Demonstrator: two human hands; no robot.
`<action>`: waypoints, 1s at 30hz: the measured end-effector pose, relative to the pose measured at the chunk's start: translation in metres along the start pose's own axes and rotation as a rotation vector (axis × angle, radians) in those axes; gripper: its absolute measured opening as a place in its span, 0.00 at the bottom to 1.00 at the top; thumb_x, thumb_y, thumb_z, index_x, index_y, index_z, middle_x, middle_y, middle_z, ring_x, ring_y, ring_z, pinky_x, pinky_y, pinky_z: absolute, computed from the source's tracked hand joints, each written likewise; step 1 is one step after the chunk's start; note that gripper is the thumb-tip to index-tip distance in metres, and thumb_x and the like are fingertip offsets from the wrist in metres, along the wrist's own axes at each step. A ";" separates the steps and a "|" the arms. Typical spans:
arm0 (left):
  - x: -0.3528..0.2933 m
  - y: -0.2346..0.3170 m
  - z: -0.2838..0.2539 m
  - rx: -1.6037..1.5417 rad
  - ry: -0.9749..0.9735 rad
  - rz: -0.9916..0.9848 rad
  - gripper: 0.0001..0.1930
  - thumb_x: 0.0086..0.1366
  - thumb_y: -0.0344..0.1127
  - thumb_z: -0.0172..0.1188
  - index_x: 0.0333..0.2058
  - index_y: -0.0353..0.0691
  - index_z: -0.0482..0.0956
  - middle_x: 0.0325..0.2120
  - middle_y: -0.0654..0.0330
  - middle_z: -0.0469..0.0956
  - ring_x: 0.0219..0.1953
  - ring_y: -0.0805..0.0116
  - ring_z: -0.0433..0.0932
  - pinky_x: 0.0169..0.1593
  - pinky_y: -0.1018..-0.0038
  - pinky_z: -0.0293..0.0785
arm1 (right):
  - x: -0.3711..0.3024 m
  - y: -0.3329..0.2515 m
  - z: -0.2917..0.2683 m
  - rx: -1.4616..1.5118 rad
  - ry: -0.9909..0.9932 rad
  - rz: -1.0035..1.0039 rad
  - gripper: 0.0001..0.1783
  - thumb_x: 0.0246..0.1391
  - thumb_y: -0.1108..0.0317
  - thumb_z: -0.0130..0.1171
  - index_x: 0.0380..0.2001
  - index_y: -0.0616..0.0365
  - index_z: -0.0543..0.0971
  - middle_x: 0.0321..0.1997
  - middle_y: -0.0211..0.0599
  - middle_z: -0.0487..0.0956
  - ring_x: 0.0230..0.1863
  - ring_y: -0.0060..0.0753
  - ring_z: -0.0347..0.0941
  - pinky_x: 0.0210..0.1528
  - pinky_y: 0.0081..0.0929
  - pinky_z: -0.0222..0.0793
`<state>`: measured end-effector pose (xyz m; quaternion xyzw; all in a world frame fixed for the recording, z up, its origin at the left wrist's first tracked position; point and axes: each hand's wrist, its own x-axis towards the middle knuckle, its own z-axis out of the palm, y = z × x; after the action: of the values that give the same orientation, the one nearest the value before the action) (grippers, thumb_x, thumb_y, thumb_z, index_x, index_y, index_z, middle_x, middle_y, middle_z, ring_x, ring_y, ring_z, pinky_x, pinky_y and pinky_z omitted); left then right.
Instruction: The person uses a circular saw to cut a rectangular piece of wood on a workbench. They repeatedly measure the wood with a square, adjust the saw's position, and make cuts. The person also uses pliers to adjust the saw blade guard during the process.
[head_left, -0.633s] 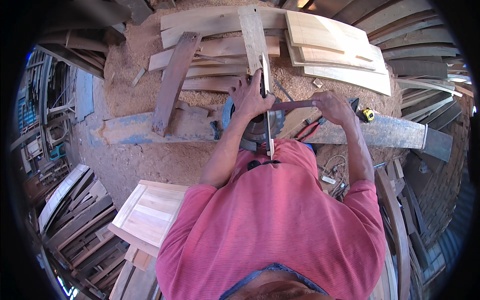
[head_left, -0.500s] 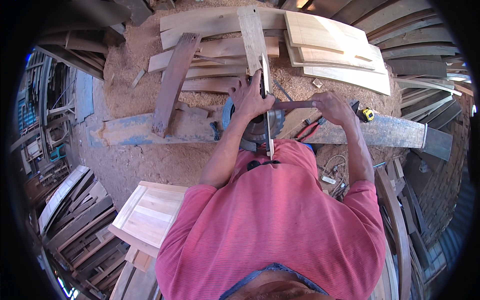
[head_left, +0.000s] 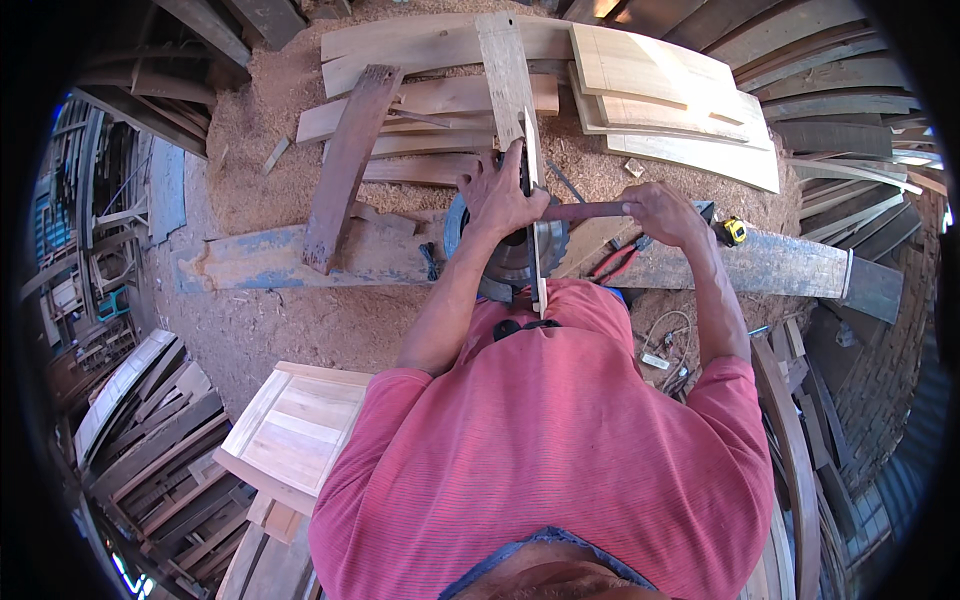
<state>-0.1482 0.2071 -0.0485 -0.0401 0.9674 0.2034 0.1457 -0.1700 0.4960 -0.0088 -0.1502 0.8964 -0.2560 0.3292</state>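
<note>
Right hand [head_left: 665,214] grips a flat brown bar [head_left: 590,210], seemingly stiff metal, best held by its ends; left hand [head_left: 497,200], grip unclear

Worn on the person's head, the left of two side-by-side fisheye cameras looks steeply down, its picture upright and unmirrored. It sits close above the pink shirt [head_left: 540,430], which fills the lower middle, and takes in the left hand [head_left: 497,195] and right hand [head_left: 662,213] farther off, then pale boards [head_left: 650,65] beyond them. Stacked timber [head_left: 840,70] curves toward the dark rim at either side.
</note>
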 end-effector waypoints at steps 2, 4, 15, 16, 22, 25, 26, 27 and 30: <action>0.000 0.000 0.001 0.007 0.005 0.003 0.51 0.48 0.51 0.63 0.74 0.55 0.59 0.62 0.43 0.72 0.66 0.36 0.68 0.66 0.38 0.60 | 0.001 0.000 0.000 -0.009 -0.012 0.012 0.10 0.65 0.65 0.58 0.36 0.60 0.82 0.33 0.56 0.81 0.40 0.64 0.79 0.45 0.55 0.71; 0.000 0.001 0.001 0.010 0.005 0.000 0.51 0.48 0.51 0.63 0.74 0.55 0.59 0.63 0.43 0.72 0.66 0.37 0.68 0.66 0.38 0.59 | 0.002 0.000 -0.001 -0.007 -0.032 0.033 0.10 0.65 0.65 0.58 0.36 0.60 0.82 0.33 0.56 0.81 0.40 0.63 0.79 0.45 0.55 0.71; -0.003 -0.028 0.007 -0.098 0.084 -0.019 0.49 0.50 0.51 0.64 0.72 0.47 0.60 0.64 0.42 0.69 0.65 0.36 0.67 0.66 0.41 0.62 | 0.018 0.138 0.031 0.017 0.377 0.244 0.13 0.66 0.62 0.55 0.43 0.60 0.81 0.40 0.59 0.83 0.45 0.67 0.79 0.49 0.56 0.72; -0.002 -0.041 0.014 -0.081 0.094 -0.022 0.48 0.51 0.51 0.64 0.71 0.42 0.61 0.65 0.40 0.68 0.64 0.34 0.66 0.66 0.39 0.61 | 0.026 0.165 0.048 -0.065 0.396 0.295 0.15 0.67 0.61 0.55 0.46 0.60 0.81 0.42 0.60 0.83 0.47 0.66 0.80 0.49 0.56 0.73; -0.004 -0.093 0.013 -0.259 0.074 -0.026 0.44 0.52 0.49 0.63 0.67 0.37 0.63 0.62 0.36 0.68 0.63 0.29 0.66 0.67 0.39 0.61 | 0.049 0.234 0.120 0.045 0.428 0.422 0.17 0.63 0.58 0.58 0.49 0.57 0.80 0.44 0.61 0.83 0.50 0.68 0.79 0.52 0.57 0.73; -0.008 -0.113 0.015 -0.359 0.149 0.039 0.42 0.52 0.47 0.60 0.66 0.36 0.64 0.61 0.35 0.68 0.62 0.29 0.66 0.67 0.40 0.62 | 0.054 0.236 0.134 0.020 0.421 0.467 0.18 0.61 0.57 0.59 0.49 0.56 0.80 0.45 0.60 0.84 0.50 0.68 0.79 0.52 0.58 0.74; -0.010 -0.116 0.012 -0.390 0.138 0.033 0.42 0.52 0.46 0.60 0.66 0.35 0.64 0.61 0.34 0.69 0.62 0.29 0.67 0.67 0.41 0.62 | 0.055 0.232 0.136 0.001 0.405 0.485 0.18 0.61 0.57 0.60 0.49 0.56 0.80 0.45 0.60 0.84 0.50 0.68 0.80 0.51 0.59 0.74; -0.011 -0.118 0.010 -0.420 0.127 0.026 0.41 0.52 0.46 0.59 0.65 0.35 0.65 0.60 0.34 0.69 0.62 0.29 0.67 0.66 0.41 0.62 | 0.054 0.229 0.137 -0.010 0.338 0.541 0.21 0.60 0.58 0.60 0.54 0.54 0.79 0.49 0.58 0.84 0.54 0.65 0.79 0.56 0.58 0.73; -0.012 -0.129 0.011 -0.478 0.119 0.046 0.41 0.52 0.45 0.58 0.66 0.35 0.65 0.60 0.33 0.70 0.61 0.29 0.67 0.66 0.41 0.62 | 0.055 0.222 0.130 -0.119 0.272 0.630 0.22 0.60 0.58 0.60 0.56 0.52 0.78 0.53 0.57 0.83 0.58 0.62 0.78 0.61 0.58 0.70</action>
<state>-0.1163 0.0939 -0.1039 -0.0635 0.8993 0.4270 0.0703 -0.1463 0.6083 -0.2459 0.1504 0.9478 -0.1068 0.2602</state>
